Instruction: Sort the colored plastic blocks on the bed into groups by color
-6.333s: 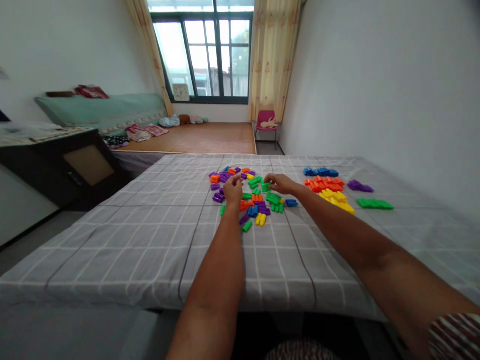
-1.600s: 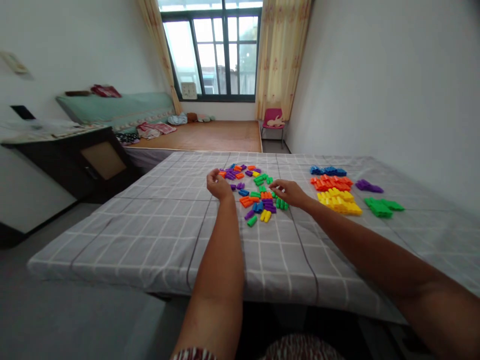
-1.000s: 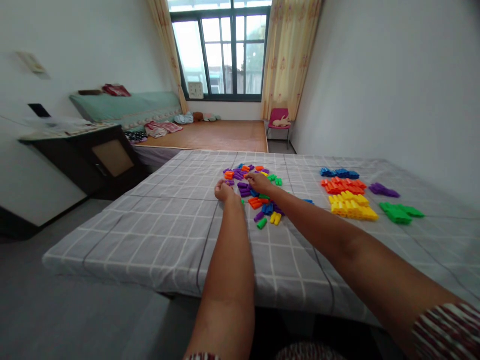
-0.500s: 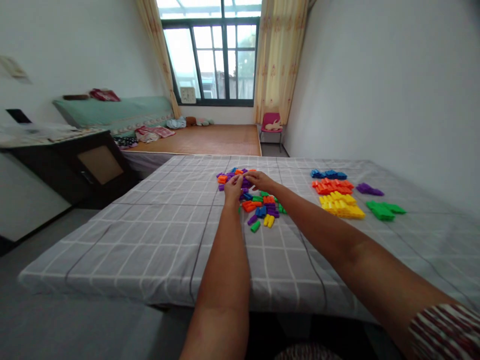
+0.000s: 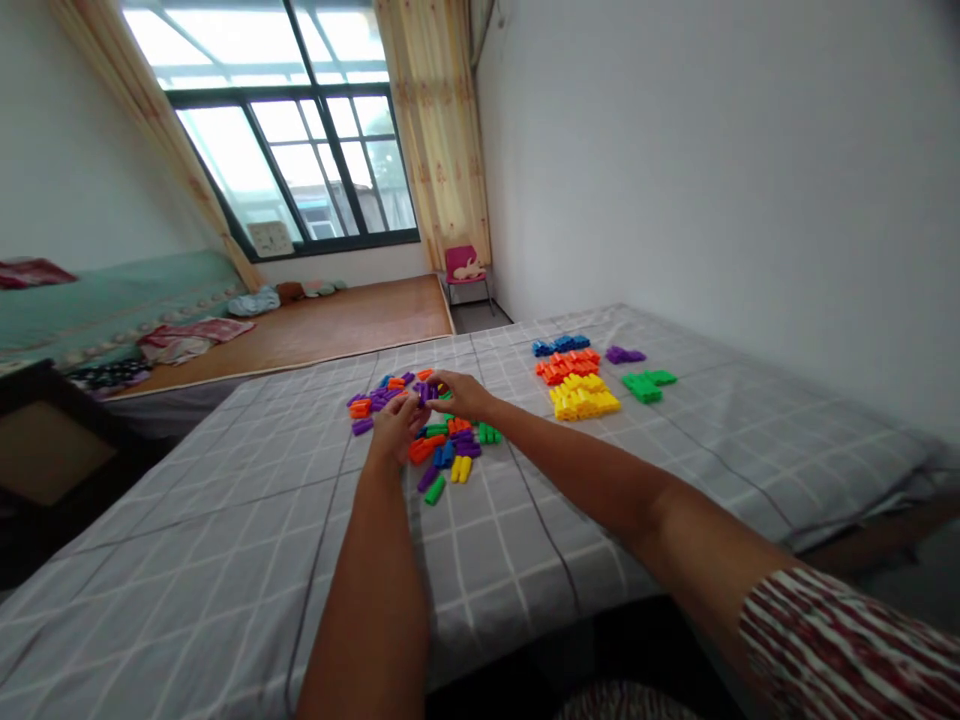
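Observation:
A mixed pile of small purple, orange, green, blue and yellow pieces (image 5: 450, 452) lies on the grey checked cloth (image 5: 247, 520). Over it, my right hand (image 5: 459, 395) is closed on a purple piece (image 5: 425, 391). My left hand (image 5: 396, 425) is just to the left, its fingers closed close to the same piece; what it holds, if anything, is too small to tell. To the right are sorted groups: blue (image 5: 561, 345), orange (image 5: 567, 366), yellow (image 5: 584, 397), purple (image 5: 625, 355) and green (image 5: 649, 385).
A white wall (image 5: 675, 150) runs along the right side. Beyond the cloth stand a low bed (image 5: 352, 323) with clothes on it and a pink chair (image 5: 461, 262) by the curtain. A dark cabinet (image 5: 67, 450) is at the left.
The view has swung right, so the pile and my hands appear further left. The purple piece between my hands now shows more clearly, with my hands slightly apart.

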{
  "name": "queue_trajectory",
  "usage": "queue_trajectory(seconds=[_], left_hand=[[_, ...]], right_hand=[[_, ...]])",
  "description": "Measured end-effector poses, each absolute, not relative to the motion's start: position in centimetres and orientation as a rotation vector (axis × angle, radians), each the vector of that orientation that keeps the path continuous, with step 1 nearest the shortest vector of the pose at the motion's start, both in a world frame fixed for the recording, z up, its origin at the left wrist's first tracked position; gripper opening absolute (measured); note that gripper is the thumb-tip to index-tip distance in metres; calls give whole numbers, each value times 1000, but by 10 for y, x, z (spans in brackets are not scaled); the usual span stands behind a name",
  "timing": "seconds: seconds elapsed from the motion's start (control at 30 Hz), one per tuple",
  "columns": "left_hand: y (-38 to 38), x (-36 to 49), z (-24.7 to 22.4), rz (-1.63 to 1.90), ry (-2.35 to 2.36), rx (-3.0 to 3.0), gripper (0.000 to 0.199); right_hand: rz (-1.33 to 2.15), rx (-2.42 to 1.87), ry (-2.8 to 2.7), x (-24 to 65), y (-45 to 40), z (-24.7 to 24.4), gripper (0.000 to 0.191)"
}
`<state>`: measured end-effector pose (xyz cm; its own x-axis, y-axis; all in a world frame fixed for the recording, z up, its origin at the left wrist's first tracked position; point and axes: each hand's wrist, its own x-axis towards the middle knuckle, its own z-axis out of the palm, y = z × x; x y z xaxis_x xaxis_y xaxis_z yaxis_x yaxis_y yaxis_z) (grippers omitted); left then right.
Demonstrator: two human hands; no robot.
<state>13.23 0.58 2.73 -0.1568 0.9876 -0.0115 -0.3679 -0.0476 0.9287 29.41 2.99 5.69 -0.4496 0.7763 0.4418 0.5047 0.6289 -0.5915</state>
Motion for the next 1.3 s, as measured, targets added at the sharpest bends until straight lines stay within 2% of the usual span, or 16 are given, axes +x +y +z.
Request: queue_trajectory(seconds=[0.13,0.3,0.43,0.53,0.7,0.93,1.3], left_hand=[[3,135,27,1443,1086,926,30],[4,135,27,1488,1176,920,28],[9,134,22,1489,1284,948,24],[13,130,17,1483,1325,965,20],[14,124,17,1530,1373,971,16],[8,127,26,1521,1411,1031,25],[11,125,22,1489,1462,1042,25]], right_hand=[[405,-1058,-2126,371,41,67,36],[325,-1403,-1847,541,65,70,36],[228,-1725,-1577,677,79,55,36],[139,-1915,-1556,735,86,38,36],[69,-2019,-1718,760,100,17,36],[87,-2096,-1736,777,119,8,32],[530,-1833,-1851,759,128,18,41]])
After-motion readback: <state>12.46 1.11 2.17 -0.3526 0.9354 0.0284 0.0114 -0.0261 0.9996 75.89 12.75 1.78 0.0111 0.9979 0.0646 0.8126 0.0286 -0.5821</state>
